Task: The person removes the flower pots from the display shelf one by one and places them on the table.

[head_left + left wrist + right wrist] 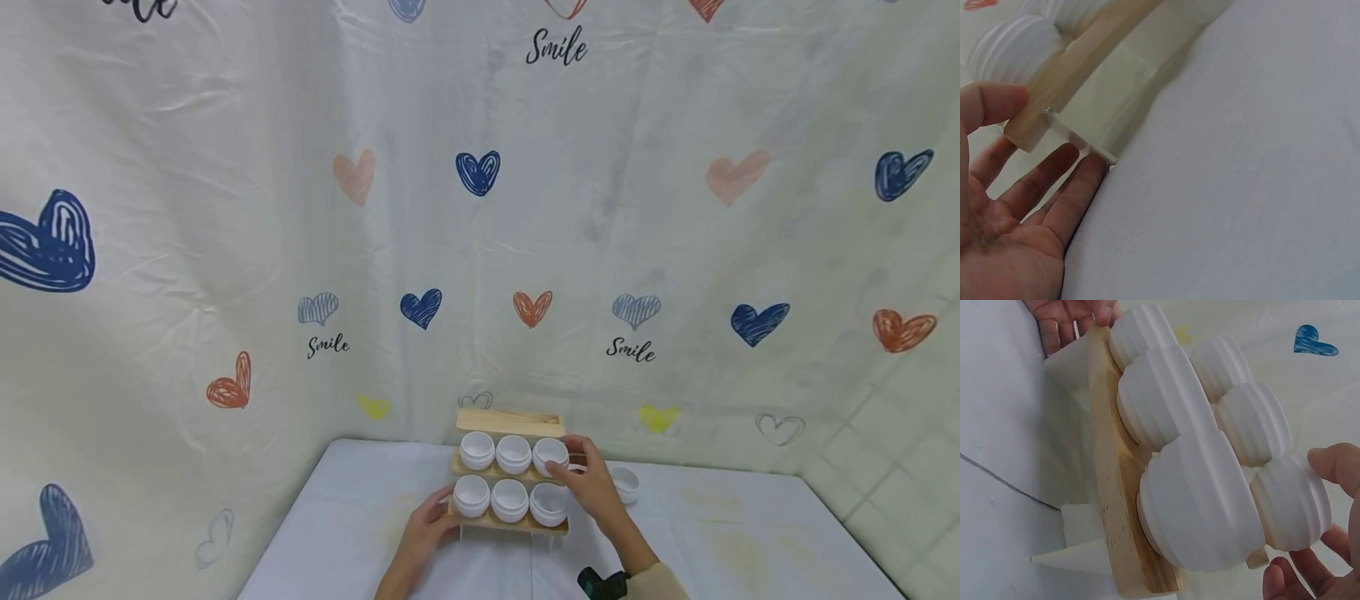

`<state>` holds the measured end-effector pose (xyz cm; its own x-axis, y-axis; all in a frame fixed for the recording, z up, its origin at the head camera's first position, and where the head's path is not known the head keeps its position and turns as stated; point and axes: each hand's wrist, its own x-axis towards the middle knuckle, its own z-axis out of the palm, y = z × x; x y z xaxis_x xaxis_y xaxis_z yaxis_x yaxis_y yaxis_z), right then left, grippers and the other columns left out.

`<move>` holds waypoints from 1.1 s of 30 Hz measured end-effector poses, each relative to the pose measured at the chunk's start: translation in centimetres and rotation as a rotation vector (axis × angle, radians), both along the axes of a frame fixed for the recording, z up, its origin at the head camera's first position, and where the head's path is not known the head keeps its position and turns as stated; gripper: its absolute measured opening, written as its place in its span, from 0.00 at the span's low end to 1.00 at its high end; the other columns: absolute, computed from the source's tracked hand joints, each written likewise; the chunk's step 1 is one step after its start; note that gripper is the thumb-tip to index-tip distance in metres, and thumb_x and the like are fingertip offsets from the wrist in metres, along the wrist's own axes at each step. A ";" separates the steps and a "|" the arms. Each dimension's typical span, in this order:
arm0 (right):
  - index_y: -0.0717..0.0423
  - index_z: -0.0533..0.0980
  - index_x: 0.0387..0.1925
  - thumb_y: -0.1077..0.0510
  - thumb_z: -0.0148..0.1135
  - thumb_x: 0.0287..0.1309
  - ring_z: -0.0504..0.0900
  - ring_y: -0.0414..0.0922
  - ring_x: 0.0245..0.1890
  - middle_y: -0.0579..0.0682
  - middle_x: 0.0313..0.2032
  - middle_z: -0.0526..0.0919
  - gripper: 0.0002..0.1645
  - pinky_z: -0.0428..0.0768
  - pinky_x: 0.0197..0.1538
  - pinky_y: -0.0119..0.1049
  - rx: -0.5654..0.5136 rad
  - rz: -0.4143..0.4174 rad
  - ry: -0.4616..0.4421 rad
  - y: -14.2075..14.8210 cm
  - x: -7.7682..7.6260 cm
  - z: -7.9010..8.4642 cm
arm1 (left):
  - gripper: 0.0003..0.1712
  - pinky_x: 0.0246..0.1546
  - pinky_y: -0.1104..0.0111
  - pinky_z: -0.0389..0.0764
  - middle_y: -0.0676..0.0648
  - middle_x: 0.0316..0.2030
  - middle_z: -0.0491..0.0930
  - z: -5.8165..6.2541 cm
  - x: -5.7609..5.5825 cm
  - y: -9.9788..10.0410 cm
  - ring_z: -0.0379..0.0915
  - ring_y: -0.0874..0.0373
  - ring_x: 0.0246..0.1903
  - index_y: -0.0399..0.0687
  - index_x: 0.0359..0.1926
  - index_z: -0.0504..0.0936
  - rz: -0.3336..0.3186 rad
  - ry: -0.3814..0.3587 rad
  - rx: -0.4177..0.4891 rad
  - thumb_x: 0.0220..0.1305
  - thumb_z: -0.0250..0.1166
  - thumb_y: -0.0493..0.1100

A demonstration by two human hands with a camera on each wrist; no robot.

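Beyond both hands we see a pale sheet (pixel 555 242) printed with hearts and the word "Smile". Beneath our hands spreads the worktop (pixel 697 542), covered in white. On it, between our two hands, stands the stepped wooden rack (pixel 510 423), with pale legs under the shelf nearest us; its top strip of wood lies beyond the two rows of cups.

Our hands are apart. With the left hand (pixel 426 529) we grip the left end of the lower shelf, thumb on the wood and the other fingers below and behind, near a pale leg. With the right hand (pixel 596 483) we pinch the end cup (pixel 551 450) of the upper row, thumb at its rim; a beige sleeve (pixel 656 581) shows behind that wrist.

Five other white cups (pixel 510 497) sit on the rack between our hands, and one loose cup (pixel 625 483) rests just beyond the right hand, partly hidden by it.
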<state>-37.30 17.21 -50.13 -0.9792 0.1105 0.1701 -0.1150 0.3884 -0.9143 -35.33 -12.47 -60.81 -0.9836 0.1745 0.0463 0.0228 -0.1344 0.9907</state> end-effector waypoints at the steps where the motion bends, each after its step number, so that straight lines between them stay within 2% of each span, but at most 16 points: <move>1: 0.58 0.70 0.64 0.51 0.73 0.59 0.76 0.55 0.58 0.61 0.60 0.76 0.36 0.76 0.54 0.36 -0.004 0.000 0.000 0.0 -0.1 0.0 | 0.37 0.52 0.59 0.86 0.37 0.56 0.83 0.0 0.0 0.0 0.83 0.52 0.52 0.41 0.74 0.67 0.000 0.000 -0.002 0.66 0.66 0.40; 6: 0.57 0.69 0.64 0.51 0.74 0.58 0.74 0.53 0.58 0.59 0.59 0.76 0.37 0.75 0.55 0.35 -0.007 -0.007 -0.024 -0.3 -0.4 -0.1 | 0.36 0.52 0.60 0.86 0.36 0.56 0.83 0.2 0.0 0.0 0.83 0.53 0.52 0.41 0.74 0.67 0.002 0.007 -0.006 0.66 0.66 0.40; 14: 0.59 0.69 0.63 0.51 0.77 0.55 0.74 0.52 0.57 0.59 0.57 0.77 0.39 0.75 0.52 0.35 -0.007 0.015 -0.009 -0.5 -0.3 -0.1 | 0.36 0.52 0.60 0.86 0.37 0.56 0.83 0.4 0.1 0.1 0.83 0.53 0.52 0.40 0.74 0.67 -0.001 0.015 0.000 0.67 0.66 0.40; 26: 0.59 0.69 0.65 0.50 0.76 0.56 0.74 0.50 0.57 0.58 0.57 0.77 0.41 0.76 0.50 0.30 0.018 -0.029 -0.015 -0.7 -0.6 -0.9 | 0.37 0.53 0.59 0.86 0.38 0.55 0.84 0.0 0.0 0.1 0.83 0.53 0.51 0.41 0.74 0.67 -0.002 0.004 0.011 0.67 0.66 0.39; 33: 0.59 0.69 0.66 0.50 0.76 0.56 0.74 0.51 0.58 0.59 0.58 0.78 0.41 0.76 0.52 0.32 0.027 -0.037 -0.010 -0.6 -0.8 -1.3 | 0.37 0.53 0.59 0.86 0.38 0.55 0.83 0.1 0.0 0.1 0.83 0.53 0.51 0.42 0.74 0.67 0.003 -0.001 -0.002 0.67 0.67 0.41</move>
<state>-38.10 16.64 -51.45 -0.9763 0.1419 0.1633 -0.0908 0.4163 -0.9047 -35.35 -12.33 -60.69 -0.9842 0.1713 0.0450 0.0224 -0.1320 0.9910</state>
